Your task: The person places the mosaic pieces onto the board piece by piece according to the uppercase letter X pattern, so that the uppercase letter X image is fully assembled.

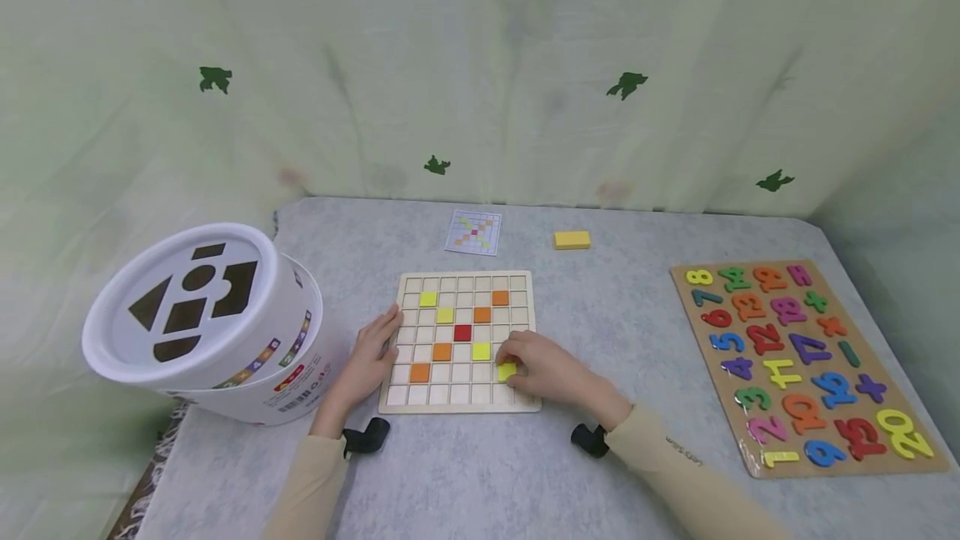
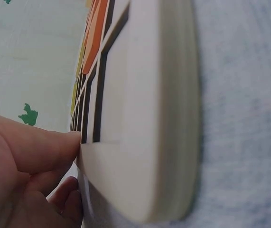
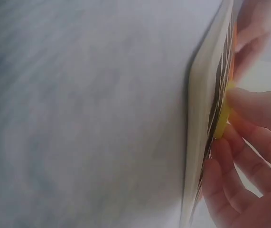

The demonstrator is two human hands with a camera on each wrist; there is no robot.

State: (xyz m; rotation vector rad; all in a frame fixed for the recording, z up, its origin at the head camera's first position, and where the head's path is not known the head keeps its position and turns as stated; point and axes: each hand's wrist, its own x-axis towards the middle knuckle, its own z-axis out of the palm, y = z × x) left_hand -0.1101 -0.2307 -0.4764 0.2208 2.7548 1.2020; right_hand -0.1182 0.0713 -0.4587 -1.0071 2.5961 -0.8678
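Observation:
A wooden grid board [image 1: 459, 409] lies flat in the middle of the table. Yellow tiles [image 1: 445, 316] and orange tiles [image 1: 442, 352] form two crossing diagonals on it, with a red tile [image 1: 462, 332] where they meet. My right hand [image 1: 543, 365] pinches a yellow tile [image 1: 507, 372] at the lower right squares; in the right wrist view this yellow tile [image 3: 223, 118] sits between thumb and fingers against the board. My left hand [image 1: 369, 359] rests along the board's left edge, its fingers fairly straight. The left wrist view shows the left hand [image 2: 31, 161] touching the board's rim [image 2: 140, 190].
A small pattern card [image 1: 473, 232] lies behind the board, with a yellow block [image 1: 572, 240] to its right. A white bucket [image 1: 300, 390] with a shape-hole lid [image 1: 247, 340] on top stands at left. On the right lies a number-puzzle board [image 1: 757, 390].

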